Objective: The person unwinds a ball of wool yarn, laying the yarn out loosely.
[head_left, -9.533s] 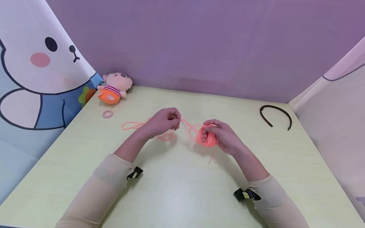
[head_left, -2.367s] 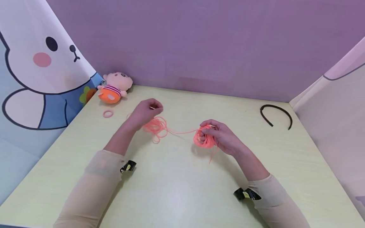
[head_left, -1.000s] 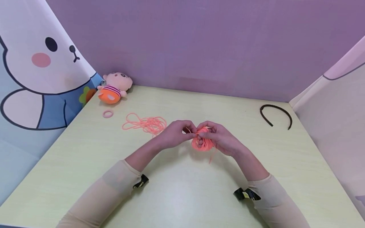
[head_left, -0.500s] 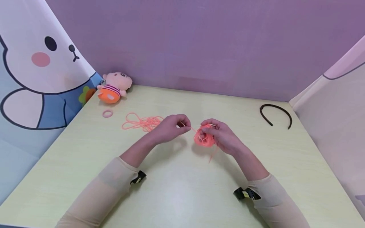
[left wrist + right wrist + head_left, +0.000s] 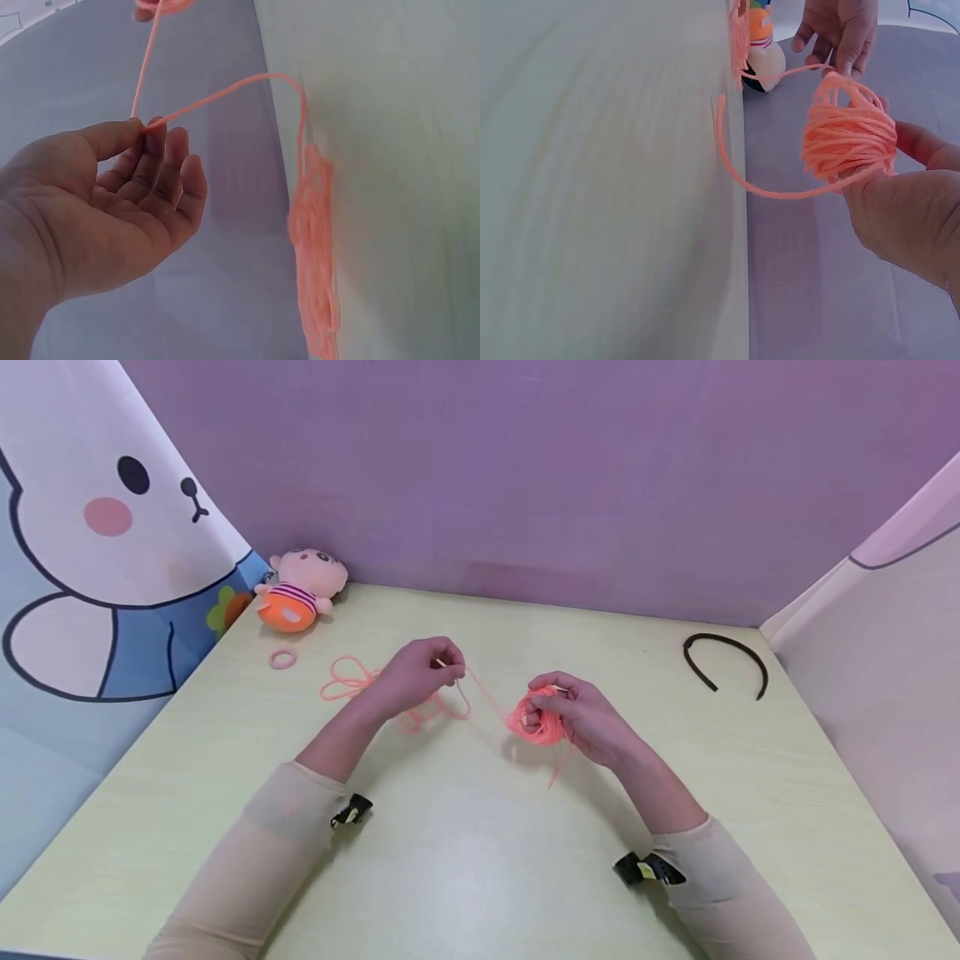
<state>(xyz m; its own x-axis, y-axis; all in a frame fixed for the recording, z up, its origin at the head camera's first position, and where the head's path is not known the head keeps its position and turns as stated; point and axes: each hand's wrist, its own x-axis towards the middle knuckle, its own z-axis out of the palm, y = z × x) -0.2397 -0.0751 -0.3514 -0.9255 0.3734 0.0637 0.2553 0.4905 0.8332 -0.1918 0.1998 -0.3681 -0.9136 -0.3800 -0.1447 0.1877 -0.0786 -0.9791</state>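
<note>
My left hand [image 5: 423, 675] pinches a strand of coral yarn [image 5: 214, 97] between thumb and index finger, its other fingers loosely bent. From that pinch the strand runs taut to a wound bundle of the same yarn [image 5: 851, 139], which my right hand [image 5: 588, 718] grips with its fingers inside the loops. A short loose tail [image 5: 769, 195] dangles from the bundle. On the table, partly behind my left hand in the head view, lies a loose heap of yarn [image 5: 315, 255]. A slack length links this heap to the pinched strand.
At the table's [image 5: 465, 860] back left sits a plush doll [image 5: 300, 592] in orange pants. Close by lies a pink ring [image 5: 282, 659]. A dark headband-like hoop [image 5: 723, 647] is at the back right. A purple wall [image 5: 540, 485] stands behind the table.
From near the bundle, my left hand has moved left and away, drawing the strand out straight. My right hand stays almost still with the bundle. The loose heap looks smaller than 2.4 seconds ago.
</note>
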